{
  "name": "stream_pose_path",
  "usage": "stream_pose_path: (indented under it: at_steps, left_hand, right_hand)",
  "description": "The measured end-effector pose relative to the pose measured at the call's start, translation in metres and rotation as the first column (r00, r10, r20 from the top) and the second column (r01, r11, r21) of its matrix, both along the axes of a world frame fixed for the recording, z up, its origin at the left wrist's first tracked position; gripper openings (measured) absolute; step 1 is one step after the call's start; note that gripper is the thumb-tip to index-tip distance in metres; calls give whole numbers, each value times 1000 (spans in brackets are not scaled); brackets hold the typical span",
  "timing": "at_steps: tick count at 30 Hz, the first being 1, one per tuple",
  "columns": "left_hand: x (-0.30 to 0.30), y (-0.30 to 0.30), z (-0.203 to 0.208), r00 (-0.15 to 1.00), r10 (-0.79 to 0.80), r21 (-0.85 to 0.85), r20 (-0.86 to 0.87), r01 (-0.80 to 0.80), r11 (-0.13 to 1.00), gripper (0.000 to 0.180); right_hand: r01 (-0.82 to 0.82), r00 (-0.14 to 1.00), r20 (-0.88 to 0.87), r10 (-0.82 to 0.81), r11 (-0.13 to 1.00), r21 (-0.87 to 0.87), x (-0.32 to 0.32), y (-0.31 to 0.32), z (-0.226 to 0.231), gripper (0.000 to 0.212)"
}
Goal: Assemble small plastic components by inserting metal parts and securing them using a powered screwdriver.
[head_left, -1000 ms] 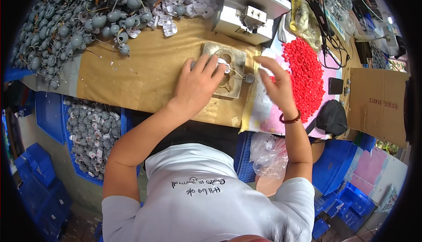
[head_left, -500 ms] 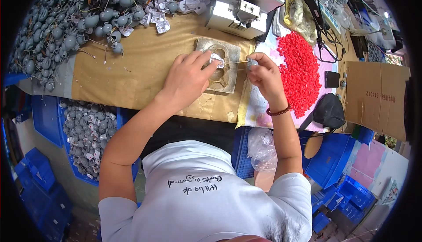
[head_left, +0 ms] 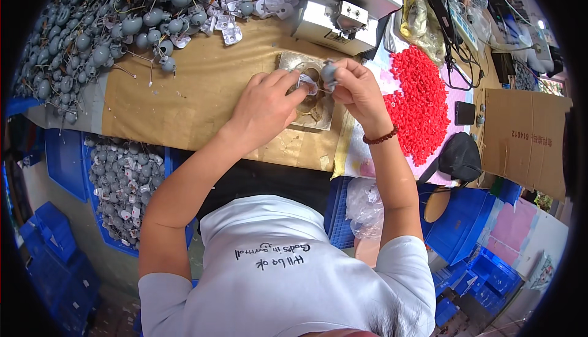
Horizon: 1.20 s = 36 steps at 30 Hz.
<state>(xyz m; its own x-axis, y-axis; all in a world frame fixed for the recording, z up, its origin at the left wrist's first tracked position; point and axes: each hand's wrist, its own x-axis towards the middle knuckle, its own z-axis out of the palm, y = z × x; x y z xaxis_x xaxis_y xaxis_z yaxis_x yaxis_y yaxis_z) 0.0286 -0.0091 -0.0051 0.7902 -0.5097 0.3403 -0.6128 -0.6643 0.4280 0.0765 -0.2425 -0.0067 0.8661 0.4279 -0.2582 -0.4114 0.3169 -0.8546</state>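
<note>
Grey piece (head_left: 329, 76) pinched over metal block (head_left: 323, 119)

The right hand (head_left: 362, 90) holds the grey piece between thumb and fingertips. Just left of that grip, the left hand (head_left: 266, 105) touches a white part (head_left: 310, 84); whether its fingers clamp it, I cannot tell. Red pieces (head_left: 419, 107) lie heaped right of the pinch.

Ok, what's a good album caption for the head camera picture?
Left hand at a white part on the metal fixture, right hand pinching a rounded grey part, red plastic pieces heaped nearby.
</note>
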Motion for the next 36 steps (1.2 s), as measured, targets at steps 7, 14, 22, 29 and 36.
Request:
stream_pose_path:
  at_steps: [7,14,22,29,36]
  left_hand:
    - [4,2,-4,1000,-14,-42,6,14,999,33]
    - [9,1,-5,999,-12,-55,-47,9,998,36]
    - [15,-19,5,987,138,-54,-77,-142,988,43]
    - [21,-24,3,987,143,12,-77,-142,990,41]
    - [22,-26,0,984,166,3,-69,-166,986,37]
  right_hand:
    - [381,779,585,228,569,-729,2,30,2,37]
    - [649,599,732,324,339,-681,-10,43,-13,42]
    - [368,854,520,20,684,-630,-4,22,-4,24]
    - [754,637,744,-200,362,-548,107,-59,-21,46]
    - [717,690,611,-389,482,-503,127,-59,-17,46]
